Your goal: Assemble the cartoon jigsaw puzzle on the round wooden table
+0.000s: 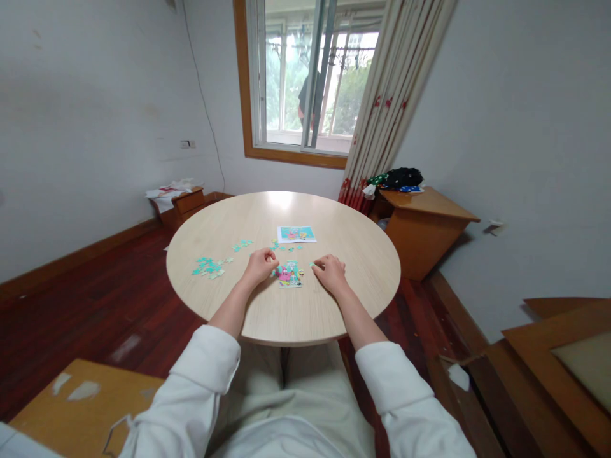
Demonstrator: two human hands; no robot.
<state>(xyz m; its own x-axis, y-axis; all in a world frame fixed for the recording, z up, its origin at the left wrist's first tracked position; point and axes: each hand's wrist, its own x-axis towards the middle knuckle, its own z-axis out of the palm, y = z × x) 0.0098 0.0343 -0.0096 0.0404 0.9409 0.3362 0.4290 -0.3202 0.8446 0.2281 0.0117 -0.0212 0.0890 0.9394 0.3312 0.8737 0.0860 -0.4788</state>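
Note:
A partly joined jigsaw puzzle (288, 275) with a pink cartoon figure lies flat on the round table, between my hands. My left hand (260, 266) is closed in a pinch just left of it; whatever its fingertips may hold is too small to make out. On the other side, my right hand (330, 272) rests low over the table, its fingertips closed on a small puzzle piece (312, 264). Behind the puzzle lies a printed reference picture (296, 235), with a few loose pieces (282, 248) along its near edge.
A heap of teal puzzle pieces (208, 267) lies on the left of the pale round table (286, 318), with a smaller group (243, 245) nearer the middle. A wooden desk (429, 216) bearing cloth stands at right. Beyond the window, a person (309, 98) is partly visible.

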